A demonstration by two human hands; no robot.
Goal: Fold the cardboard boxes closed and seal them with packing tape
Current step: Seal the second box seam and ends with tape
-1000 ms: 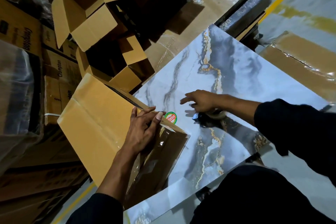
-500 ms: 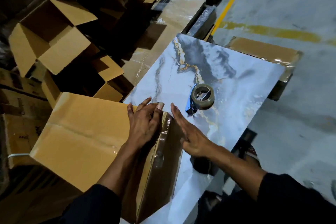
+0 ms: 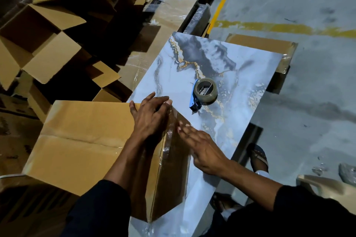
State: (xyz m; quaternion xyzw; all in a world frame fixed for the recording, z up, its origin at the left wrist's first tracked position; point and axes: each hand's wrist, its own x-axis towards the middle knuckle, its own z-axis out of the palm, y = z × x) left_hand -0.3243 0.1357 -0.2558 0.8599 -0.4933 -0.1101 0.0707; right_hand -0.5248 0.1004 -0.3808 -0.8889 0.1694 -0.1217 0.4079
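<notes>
left hand (image 3: 149, 119), right hand (image 3: 200, 150), flat on box (image 3: 81, 140)

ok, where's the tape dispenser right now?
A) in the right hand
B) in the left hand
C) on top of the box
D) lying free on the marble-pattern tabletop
D: the tape dispenser lies alone on the marble-pattern tabletop, while the left hand and right hand press flat on the cardboard box.
</notes>
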